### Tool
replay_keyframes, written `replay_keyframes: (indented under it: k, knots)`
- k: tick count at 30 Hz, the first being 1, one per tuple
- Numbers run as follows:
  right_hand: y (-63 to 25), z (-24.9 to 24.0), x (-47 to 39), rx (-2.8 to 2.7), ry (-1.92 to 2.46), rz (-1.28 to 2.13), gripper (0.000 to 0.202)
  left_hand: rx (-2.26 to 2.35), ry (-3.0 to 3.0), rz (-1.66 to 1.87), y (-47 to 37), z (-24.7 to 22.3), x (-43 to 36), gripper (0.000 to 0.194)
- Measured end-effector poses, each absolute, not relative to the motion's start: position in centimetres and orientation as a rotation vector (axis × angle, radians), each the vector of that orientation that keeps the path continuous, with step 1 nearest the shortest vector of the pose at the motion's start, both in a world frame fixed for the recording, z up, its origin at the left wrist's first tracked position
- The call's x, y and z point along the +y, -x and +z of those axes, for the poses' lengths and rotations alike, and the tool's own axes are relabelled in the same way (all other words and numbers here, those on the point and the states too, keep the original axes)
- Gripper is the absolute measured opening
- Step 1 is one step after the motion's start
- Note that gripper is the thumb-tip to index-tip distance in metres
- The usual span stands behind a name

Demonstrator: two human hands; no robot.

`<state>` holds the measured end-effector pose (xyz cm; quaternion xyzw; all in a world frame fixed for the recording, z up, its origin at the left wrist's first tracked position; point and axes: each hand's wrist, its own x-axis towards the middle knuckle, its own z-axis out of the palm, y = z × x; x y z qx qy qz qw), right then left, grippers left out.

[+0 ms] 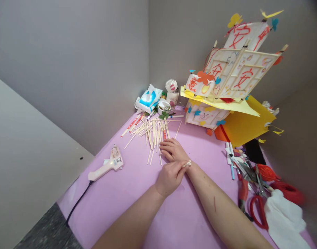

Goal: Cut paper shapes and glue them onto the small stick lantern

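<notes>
Many thin wooden sticks (155, 133) lie in a loose pile at the middle of the purple table. My right hand (174, 150) rests over the near right edge of the pile, palm down, fingers stretched toward the sticks. Crossing in front of the right wrist, my left hand (171, 177) is closed around a small bundle of sticks (187, 164), whose pale ends poke out beside the thumb. A few sticks with red printed wrappers (132, 125) lie at the pile's left.
A glue gun (106, 166) with a black cord lies at left. Behind the pile stand a wipes pack (149, 98) and jars (171, 95). A decorated paper-and-stick model (225, 76) rises at back right. Pliers (242, 193), scissors (259, 211), red yarn (288, 192) and white cloth (284, 218) lie right.
</notes>
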<state>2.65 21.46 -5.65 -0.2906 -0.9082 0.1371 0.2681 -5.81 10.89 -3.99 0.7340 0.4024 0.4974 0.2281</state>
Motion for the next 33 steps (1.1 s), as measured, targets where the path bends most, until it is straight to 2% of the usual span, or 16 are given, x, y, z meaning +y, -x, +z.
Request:
replay_keyframes:
  k: [8, 18, 28, 33]
  knots:
    - [-3.1, -5.8, 21.4, -2.144, 1.027, 0.337, 0.024, 1.176, -1.973, 1.361, 5.8, -3.9, 10.9, 0.016]
    - [-3.1, -6.3, 21.5, -2.098, 1.33, 0.227, 0.026, 1.203, -1.926, 1.362, 6.0, -3.8, 11.0, 0.017]
    - [-1.1, -4.2, 24.2, -2.28, 1.216, 0.097, 0.033, 1.213, -1.929, 1.401, 5.9, -3.8, 11.0, 0.018]
    - [0.6, -4.0, 26.1, -2.364, 1.106, 0.11, 0.026, 1.235, -1.944, 1.41, 6.0, -3.7, 11.1, 0.018]
